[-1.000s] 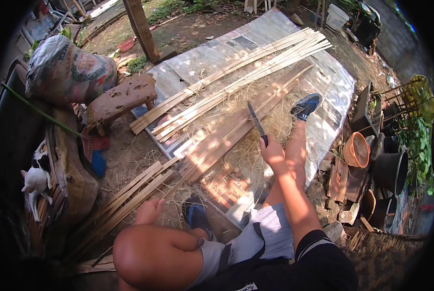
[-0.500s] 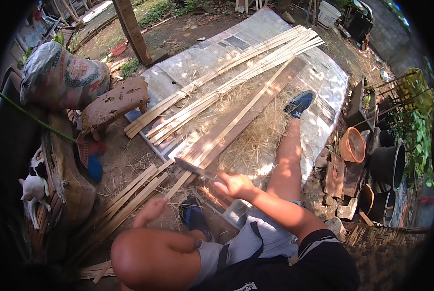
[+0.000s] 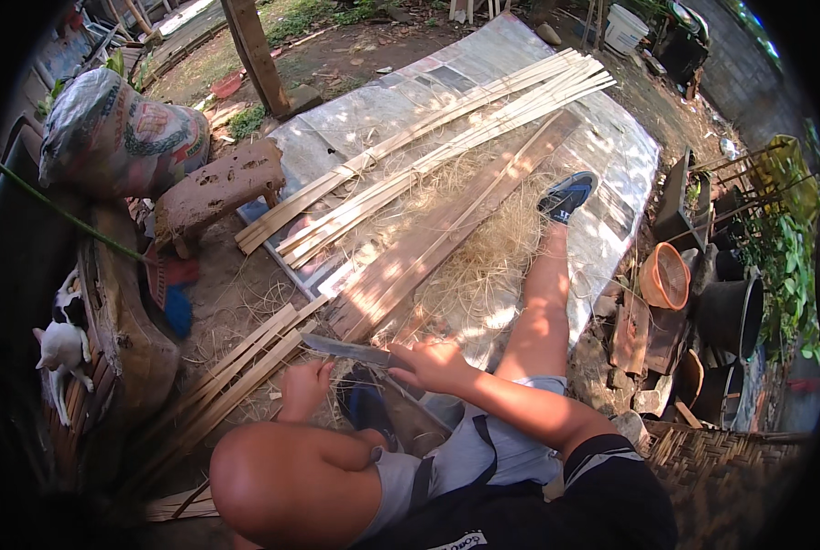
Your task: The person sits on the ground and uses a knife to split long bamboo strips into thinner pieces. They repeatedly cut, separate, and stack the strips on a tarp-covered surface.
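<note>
My right hand (image 3: 431,365) is wrapped round the handle of a large knife (image 3: 347,350), its blade pointing left past the near end of a long wooden board (image 3: 433,246). Just below the blade's tip, my left hand (image 3: 306,389) is closed in a fist; what it grips, if anything, I cannot make out. Left of the board lie bundles of long pale bamboo strips (image 3: 446,151) on a sheet. More strips (image 3: 245,368) rest beside my left hand, reaching toward the lower left. Thin curly shavings (image 3: 497,261) are heaped between the board and my outstretched leg.
The pale sheet (image 3: 625,151) spreads under the board and strips. At left are a stuffed sack (image 3: 121,137), a worn brown bench (image 3: 217,192) and a lying white-and-black cat (image 3: 64,348). An orange bucket (image 3: 664,275) and black pots (image 3: 731,312) stand at right.
The strip that lay along the board, its near end in my left hand, no longer shows there. The knife and right hand have shifted slightly left and nearer; my left hand has turned.
</note>
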The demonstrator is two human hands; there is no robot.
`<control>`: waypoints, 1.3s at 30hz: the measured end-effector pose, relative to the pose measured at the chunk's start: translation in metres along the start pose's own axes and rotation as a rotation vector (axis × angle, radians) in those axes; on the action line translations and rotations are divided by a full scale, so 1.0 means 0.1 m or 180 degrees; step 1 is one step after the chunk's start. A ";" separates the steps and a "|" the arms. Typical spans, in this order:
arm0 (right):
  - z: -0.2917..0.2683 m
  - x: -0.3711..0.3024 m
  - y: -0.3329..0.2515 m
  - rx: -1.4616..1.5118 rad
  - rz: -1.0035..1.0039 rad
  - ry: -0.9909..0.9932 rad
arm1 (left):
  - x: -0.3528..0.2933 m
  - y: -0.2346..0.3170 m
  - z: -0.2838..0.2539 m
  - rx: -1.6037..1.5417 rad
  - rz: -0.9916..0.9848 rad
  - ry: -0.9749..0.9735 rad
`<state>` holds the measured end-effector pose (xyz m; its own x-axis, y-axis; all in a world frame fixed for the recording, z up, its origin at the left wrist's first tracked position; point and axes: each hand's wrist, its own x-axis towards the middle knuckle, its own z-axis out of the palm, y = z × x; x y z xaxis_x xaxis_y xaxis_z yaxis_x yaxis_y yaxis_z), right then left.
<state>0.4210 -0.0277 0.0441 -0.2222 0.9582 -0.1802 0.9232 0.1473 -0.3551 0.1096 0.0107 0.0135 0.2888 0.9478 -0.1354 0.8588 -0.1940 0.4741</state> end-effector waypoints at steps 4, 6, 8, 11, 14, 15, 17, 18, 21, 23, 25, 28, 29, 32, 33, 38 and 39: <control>-0.07 0.26 0.52 0.0580 0.0757 0.0186 | -0.05 -0.06 -0.03 0.0287 -0.0089 0.0045; 0.06 0.18 0.33 0.0617 0.0634 0.0128 | -0.05 -0.12 -0.02 -0.0042 -0.0239 -0.0156; -0.04 0.14 0.31 0.0201 0.0139 -0.0066 | -0.01 -0.24 -0.09 -0.0390 -0.0395 -0.0304; -0.15 0.34 1.16 0.0497 0.1209 0.0624 | -0.39 -0.71 -0.29 -0.0966 -0.0955 -0.0801; -0.35 0.37 2.01 0.0285 0.2287 0.1066 | -0.55 -1.18 -0.50 -0.1279 -0.1492 -0.1475; -0.38 0.38 2.00 0.0286 0.2305 0.1134 | -0.55 -1.20 -0.51 -0.1237 -0.1411 -0.1513; -0.25 0.36 1.80 0.0440 0.1972 0.0979 | -0.53 -1.13 -0.45 -0.0653 -0.0857 -0.1180; -0.08 0.37 1.50 0.0597 0.1582 0.0763 | -0.41 -0.81 -0.37 -0.0107 -0.0403 -0.0776; 0.15 0.21 0.34 0.0627 0.0760 0.0008 | -0.07 -0.19 -0.11 0.0492 -0.0012 -0.0217; 0.18 -0.02 0.03 -0.0059 -0.0169 0.0405 | 0.00 -0.05 0.00 0.0529 -0.0037 -0.0295; 0.22 0.05 0.13 0.0326 0.0005 0.0340 | 0.03 0.00 -0.04 0.0593 -0.0117 -0.0483; 0.18 0.16 0.37 0.0485 0.0532 0.0325 | 0.05 0.02 -0.12 0.0556 -0.0060 -0.0521; 0.30 0.15 0.30 0.0641 0.0572 0.0423 | 0.08 0.03 -0.12 0.0606 -0.0084 -0.0538; 0.11 0.12 0.23 0.0246 -0.0108 0.0226 | 0.07 -0.14 -0.20 0.0761 -0.0201 -0.0535; 0.09 0.08 0.33 0.0144 -0.0228 0.0232 | -0.05 -0.25 -0.23 0.0790 -0.0239 -0.0535; -0.36 0.40 1.81 0.0406 0.1763 0.0852 | -0.47 -0.66 -0.55 0.0857 -0.0462 -0.0705; -0.45 0.42 1.91 0.0302 0.2118 0.1028 | -0.52 -0.66 -0.64 0.0810 -0.0483 -0.0813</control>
<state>0.6020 0.0517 0.0095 0.4910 0.8640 -0.1114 0.7961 -0.4969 -0.3454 0.0107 -0.0099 0.0451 0.2190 0.8832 -0.4147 0.9681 -0.1436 0.2054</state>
